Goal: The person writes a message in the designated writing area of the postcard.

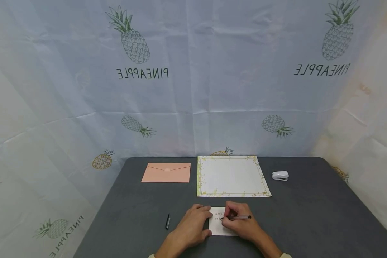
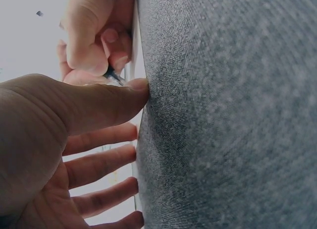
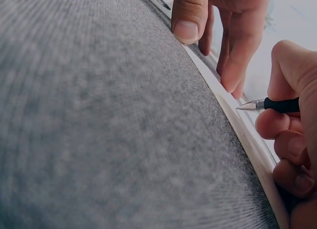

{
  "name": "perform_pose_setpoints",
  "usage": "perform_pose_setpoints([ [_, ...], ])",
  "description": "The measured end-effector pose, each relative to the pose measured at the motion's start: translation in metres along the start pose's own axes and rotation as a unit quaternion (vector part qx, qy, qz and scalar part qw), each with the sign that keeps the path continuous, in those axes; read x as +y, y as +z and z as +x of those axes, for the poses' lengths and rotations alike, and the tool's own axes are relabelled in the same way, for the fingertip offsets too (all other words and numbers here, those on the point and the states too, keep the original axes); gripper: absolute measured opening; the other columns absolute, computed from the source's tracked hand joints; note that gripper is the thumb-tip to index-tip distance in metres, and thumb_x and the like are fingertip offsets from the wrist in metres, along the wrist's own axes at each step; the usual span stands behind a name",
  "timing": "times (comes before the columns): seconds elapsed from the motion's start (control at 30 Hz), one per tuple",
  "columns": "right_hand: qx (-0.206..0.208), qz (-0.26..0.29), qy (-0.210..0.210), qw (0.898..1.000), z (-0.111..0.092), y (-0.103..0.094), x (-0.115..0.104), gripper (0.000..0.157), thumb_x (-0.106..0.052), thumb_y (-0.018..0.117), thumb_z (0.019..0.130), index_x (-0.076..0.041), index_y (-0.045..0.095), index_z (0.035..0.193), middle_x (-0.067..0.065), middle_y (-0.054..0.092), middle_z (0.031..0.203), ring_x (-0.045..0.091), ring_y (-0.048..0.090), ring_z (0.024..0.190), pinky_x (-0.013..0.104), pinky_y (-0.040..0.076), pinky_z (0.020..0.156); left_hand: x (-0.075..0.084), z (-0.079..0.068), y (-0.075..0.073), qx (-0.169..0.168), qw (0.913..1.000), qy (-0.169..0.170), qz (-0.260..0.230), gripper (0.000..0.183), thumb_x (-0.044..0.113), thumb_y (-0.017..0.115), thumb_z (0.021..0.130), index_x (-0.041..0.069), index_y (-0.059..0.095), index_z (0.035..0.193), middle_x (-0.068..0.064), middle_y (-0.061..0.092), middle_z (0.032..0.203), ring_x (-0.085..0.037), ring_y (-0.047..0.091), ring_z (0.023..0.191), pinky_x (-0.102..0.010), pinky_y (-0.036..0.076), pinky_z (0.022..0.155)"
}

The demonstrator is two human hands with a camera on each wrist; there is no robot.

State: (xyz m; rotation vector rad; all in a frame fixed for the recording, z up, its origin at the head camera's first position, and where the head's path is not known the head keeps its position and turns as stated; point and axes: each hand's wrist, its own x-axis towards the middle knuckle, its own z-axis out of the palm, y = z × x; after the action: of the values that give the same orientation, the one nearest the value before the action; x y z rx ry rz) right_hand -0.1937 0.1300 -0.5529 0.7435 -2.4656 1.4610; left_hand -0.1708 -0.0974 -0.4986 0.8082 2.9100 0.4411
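Observation:
A small white card [image 1: 217, 229] with a few handwritten marks near its top lies on the dark table. My right hand [image 1: 242, 220] pinches a pen [image 1: 244, 217] with a black grip, its metal tip at the card's surface. The pen's grip [image 3: 282, 105] shows between thumb and fingers in the right wrist view. My left hand [image 1: 193, 224] rests at the card's left edge, fingers spread and fairly straight; its thumb [image 2: 114, 100] presses near the card's lower edge. To the left of that hand lies a black pen cap [image 1: 167, 221].
Farther back lie a pink envelope [image 1: 167, 175] at left and a large white sheet with a leafy border [image 1: 232, 177] in the middle. A white stapler [image 1: 280, 175] stands at right. A pineapple-print curtain [image 1: 193, 89] hangs behind the table [image 1: 132, 215].

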Motion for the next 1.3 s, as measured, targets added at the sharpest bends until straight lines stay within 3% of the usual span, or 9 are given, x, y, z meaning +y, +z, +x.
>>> perform_pose_setpoints([
  [0.33, -0.003, 0.014, 0.025, 1.000, 0.0008, -0.0011, -0.0001, 0.037, 0.006, 0.079, 0.077, -0.028, 0.062, 0.076, -0.021, 0.049, 0.065, -0.006, 0.041, 0.057, 0.015, 0.030, 0.053, -0.0004, 0.0013, -0.0013, -0.008, 0.9999, -0.005, -0.006, 0.048, 0.031, 0.094, 0.088, 0.017, 0.079, 0.131, -0.001, 0.071, 0.148, -0.026, 0.064, 0.135, -0.048, 0.055, 0.113],
  [0.57, -0.006, 0.014, 0.011, 1.000, -0.0002, -0.0019, 0.0016, 0.038, 0.007, 0.078, 0.075, -0.028, 0.062, 0.076, -0.021, 0.047, 0.064, -0.007, 0.039, 0.057, 0.015, 0.029, 0.053, -0.0003, 0.0016, -0.0013, -0.012, 0.9999, -0.005, -0.007, 0.048, 0.031, 0.094, 0.088, 0.017, 0.079, 0.131, 0.000, 0.071, 0.148, -0.025, 0.063, 0.135, -0.048, 0.055, 0.113],
  [0.9, -0.013, 0.016, 0.023, 1.000, 0.0007, -0.0018, 0.0026, 0.037, 0.007, 0.078, 0.076, -0.027, 0.063, 0.077, -0.020, 0.051, 0.064, -0.007, 0.041, 0.057, 0.015, 0.029, 0.053, -0.0006, 0.0015, -0.0002, -0.010, 0.9999, -0.006, -0.005, 0.048, 0.031, 0.094, 0.088, 0.018, 0.079, 0.132, 0.000, 0.070, 0.149, -0.024, 0.063, 0.136, -0.048, 0.054, 0.115],
  [1.17, 0.030, 0.048, 0.023, 0.998, -0.0013, -0.0028, 0.0047, 0.038, 0.009, 0.077, 0.075, -0.025, 0.063, 0.075, -0.017, 0.053, 0.065, -0.004, 0.044, 0.058, 0.016, 0.033, 0.051, -0.0009, 0.0010, -0.0001, -0.008, 1.0000, -0.001, 0.000, 0.048, 0.032, 0.094, 0.088, 0.017, 0.079, 0.132, 0.000, 0.071, 0.148, -0.025, 0.063, 0.135, -0.047, 0.054, 0.115],
  [1.3, 0.028, 0.040, 0.020, 0.999, -0.0018, -0.0052, 0.0043, 0.040, 0.009, 0.078, 0.075, -0.028, 0.063, 0.075, -0.018, 0.052, 0.065, -0.005, 0.043, 0.057, 0.016, 0.032, 0.050, -0.0003, 0.0009, -0.0008, -0.007, 1.0000, -0.001, 0.001, 0.048, 0.031, 0.094, 0.088, 0.017, 0.079, 0.131, 0.000, 0.071, 0.147, -0.025, 0.064, 0.135, -0.046, 0.054, 0.115],
])
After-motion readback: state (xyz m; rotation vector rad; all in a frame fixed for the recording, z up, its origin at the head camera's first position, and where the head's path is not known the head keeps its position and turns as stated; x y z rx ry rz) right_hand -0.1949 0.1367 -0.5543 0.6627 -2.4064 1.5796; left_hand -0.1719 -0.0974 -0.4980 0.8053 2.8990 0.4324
